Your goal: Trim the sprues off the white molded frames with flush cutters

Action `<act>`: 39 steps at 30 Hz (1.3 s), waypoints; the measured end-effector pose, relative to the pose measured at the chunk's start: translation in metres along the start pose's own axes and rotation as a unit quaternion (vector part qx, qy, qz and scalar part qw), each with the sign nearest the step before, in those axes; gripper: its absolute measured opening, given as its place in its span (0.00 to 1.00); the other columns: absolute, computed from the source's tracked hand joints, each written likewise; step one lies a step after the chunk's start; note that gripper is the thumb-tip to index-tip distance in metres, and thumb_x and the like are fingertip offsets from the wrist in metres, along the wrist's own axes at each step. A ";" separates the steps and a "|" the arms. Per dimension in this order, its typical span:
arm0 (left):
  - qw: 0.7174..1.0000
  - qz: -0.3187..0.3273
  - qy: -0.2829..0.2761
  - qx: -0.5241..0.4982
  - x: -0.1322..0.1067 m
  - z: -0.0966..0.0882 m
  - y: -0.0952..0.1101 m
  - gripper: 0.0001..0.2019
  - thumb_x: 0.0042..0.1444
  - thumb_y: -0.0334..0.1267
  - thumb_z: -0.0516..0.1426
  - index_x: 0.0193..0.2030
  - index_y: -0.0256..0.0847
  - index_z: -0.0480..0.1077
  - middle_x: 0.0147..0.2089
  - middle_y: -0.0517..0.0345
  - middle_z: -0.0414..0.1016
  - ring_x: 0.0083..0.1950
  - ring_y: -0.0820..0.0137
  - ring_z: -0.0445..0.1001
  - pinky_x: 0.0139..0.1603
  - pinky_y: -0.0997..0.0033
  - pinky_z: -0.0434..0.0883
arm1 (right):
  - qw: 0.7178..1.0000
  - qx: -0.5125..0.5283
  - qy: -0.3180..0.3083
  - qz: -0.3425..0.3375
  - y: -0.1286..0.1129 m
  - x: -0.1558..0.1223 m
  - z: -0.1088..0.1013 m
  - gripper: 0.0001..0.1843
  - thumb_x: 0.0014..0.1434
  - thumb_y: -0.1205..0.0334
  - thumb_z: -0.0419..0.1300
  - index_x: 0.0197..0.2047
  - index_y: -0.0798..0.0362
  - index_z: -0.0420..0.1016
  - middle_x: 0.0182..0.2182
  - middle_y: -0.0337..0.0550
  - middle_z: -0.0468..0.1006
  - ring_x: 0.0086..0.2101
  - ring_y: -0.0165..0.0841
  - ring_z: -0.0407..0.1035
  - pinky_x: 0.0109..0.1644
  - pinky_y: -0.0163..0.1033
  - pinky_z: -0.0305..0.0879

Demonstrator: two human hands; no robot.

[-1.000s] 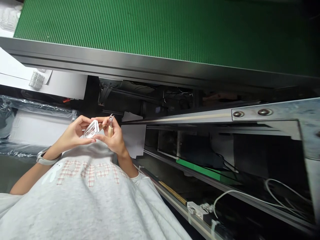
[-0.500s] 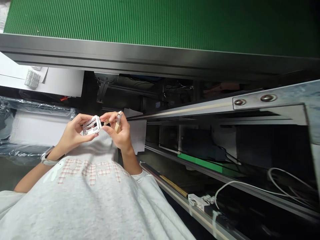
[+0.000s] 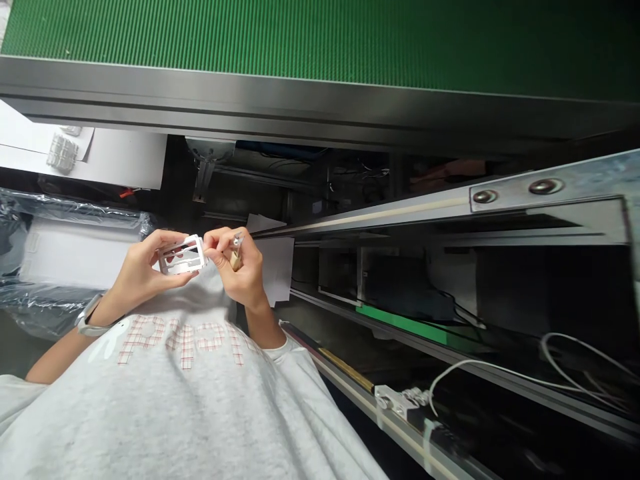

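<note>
My left hand (image 3: 143,270) pinches a small white plastic frame part (image 3: 181,255) with several openings, held flat in front of my chest. My right hand (image 3: 240,270) is closed round small cutting pliers (image 3: 235,252) with tan handles and a metal tip. Its thumb and forefinger touch the right edge of the white part. A pale watch sits on my left wrist. Both hands hover over my grey shirt, below the conveyor's steel edge.
A green ribbed conveyor belt (image 3: 320,40) with a steel side rail (image 3: 300,107) runs across the top. At left lie white sheets with a small plastic piece (image 3: 61,152) and a plastic-wrapped white box (image 3: 70,253). Open machine framing with white cables (image 3: 500,380) fills the right.
My left hand has turned the white part from an angled pose to lying flatter and wider. Both hands have shifted slightly right and up in view as my head moved.
</note>
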State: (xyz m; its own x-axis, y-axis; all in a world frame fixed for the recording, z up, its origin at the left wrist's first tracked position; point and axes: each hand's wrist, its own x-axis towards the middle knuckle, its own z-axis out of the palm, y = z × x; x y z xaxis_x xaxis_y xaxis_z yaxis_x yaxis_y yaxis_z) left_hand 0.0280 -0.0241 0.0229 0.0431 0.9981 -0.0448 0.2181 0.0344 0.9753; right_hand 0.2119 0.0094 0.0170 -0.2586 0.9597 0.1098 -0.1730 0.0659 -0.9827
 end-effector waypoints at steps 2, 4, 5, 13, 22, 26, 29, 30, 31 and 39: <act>1.000 0.009 0.016 -0.009 -0.002 -0.001 0.003 0.23 0.45 0.41 0.73 0.47 0.38 0.75 0.44 0.52 0.83 0.43 0.63 0.83 0.42 0.71 0.80 | 1.000 0.013 0.000 -0.007 -0.004 -0.003 0.002 0.12 0.65 0.57 0.63 0.34 0.46 0.62 0.33 0.37 0.76 0.34 0.31 0.72 0.40 0.41 0.70; 0.999 0.011 0.036 -0.014 -0.003 -0.002 0.006 0.23 0.44 0.39 0.74 0.46 0.38 0.75 0.43 0.53 0.83 0.43 0.63 0.83 0.40 0.71 0.80 | 0.999 0.040 -0.002 -0.012 -0.009 -0.006 0.005 0.13 0.65 0.59 0.63 0.34 0.46 0.61 0.32 0.36 0.76 0.34 0.31 0.72 0.41 0.41 0.70; 0.999 0.012 0.042 -0.015 -0.004 -0.002 0.008 0.24 0.43 0.39 0.74 0.46 0.39 0.75 0.43 0.53 0.83 0.43 0.63 0.83 0.40 0.72 0.80 | 0.998 0.055 -0.004 -0.012 -0.010 -0.007 0.006 0.13 0.65 0.59 0.63 0.34 0.46 0.61 0.32 0.36 0.76 0.34 0.31 0.72 0.41 0.42 0.70; 0.996 0.071 0.043 -0.023 -0.001 -0.011 0.009 0.24 0.43 0.36 0.75 0.48 0.41 0.77 0.43 0.56 0.83 0.43 0.65 0.83 0.43 0.72 0.82 | 0.998 0.049 0.029 -0.038 -0.016 0.000 0.004 0.16 0.63 0.56 0.67 0.34 0.45 0.61 0.32 0.34 0.78 0.32 0.32 0.71 0.39 0.42 0.70; 0.995 0.095 0.031 0.008 -0.002 -0.015 0.008 0.23 0.44 0.38 0.74 0.48 0.42 0.78 0.41 0.55 0.84 0.36 0.67 0.83 0.33 0.75 0.80 | 0.996 0.034 -0.018 -0.077 -0.010 0.007 0.008 0.14 0.64 0.64 0.66 0.36 0.46 0.62 0.33 0.34 0.77 0.34 0.29 0.73 0.41 0.39 0.71; 0.995 0.093 0.048 0.003 -0.002 -0.013 0.010 0.23 0.42 0.36 0.74 0.47 0.41 0.78 0.40 0.55 0.84 0.38 0.66 0.84 0.35 0.75 0.81 | 0.996 0.028 -0.019 -0.086 -0.010 0.005 0.010 0.12 0.66 0.65 0.63 0.36 0.47 0.62 0.33 0.34 0.75 0.35 0.28 0.72 0.40 0.37 0.70; 0.996 0.077 0.051 -0.006 -0.001 -0.013 0.013 0.22 0.43 0.34 0.74 0.46 0.42 0.77 0.41 0.55 0.84 0.40 0.65 0.84 0.36 0.74 0.82 | 0.996 0.010 -0.015 -0.082 -0.012 0.004 0.011 0.13 0.67 0.61 0.63 0.36 0.47 0.60 0.32 0.34 0.76 0.34 0.29 0.73 0.38 0.37 0.71; 0.996 0.073 0.045 -0.013 0.000 -0.014 0.013 0.22 0.43 0.33 0.74 0.46 0.42 0.77 0.42 0.54 0.84 0.40 0.65 0.84 0.36 0.74 0.82 | 0.997 0.004 -0.015 -0.080 -0.012 0.004 0.011 0.14 0.67 0.60 0.63 0.36 0.47 0.59 0.32 0.35 0.76 0.33 0.29 0.73 0.38 0.37 0.71; 0.996 0.072 0.037 -0.023 0.001 -0.014 0.014 0.22 0.43 0.33 0.74 0.46 0.42 0.77 0.42 0.54 0.84 0.40 0.65 0.84 0.36 0.74 0.82 | 0.997 0.000 -0.016 -0.080 -0.013 0.004 0.010 0.14 0.67 0.59 0.63 0.36 0.47 0.59 0.32 0.35 0.76 0.33 0.29 0.74 0.38 0.37 0.71; 0.996 0.075 -0.033 -0.046 0.008 -0.024 0.015 0.21 0.47 0.35 0.73 0.49 0.42 0.77 0.43 0.52 0.84 0.40 0.64 0.83 0.38 0.73 0.82 | 0.951 -0.220 -0.057 -0.212 -0.019 0.011 -0.012 0.18 0.71 0.48 0.57 0.53 0.52 0.76 0.48 0.50 0.81 0.48 0.36 0.75 0.53 0.46 0.74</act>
State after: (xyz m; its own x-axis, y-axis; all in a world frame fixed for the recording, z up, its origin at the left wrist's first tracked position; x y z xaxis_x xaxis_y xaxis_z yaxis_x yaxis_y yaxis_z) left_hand 0.0079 -0.0145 0.0421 0.1323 0.9870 0.0911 0.1147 -0.1065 0.9877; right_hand 0.2234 0.0218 0.0352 -0.3590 0.7877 0.5006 0.1231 0.5716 -0.8112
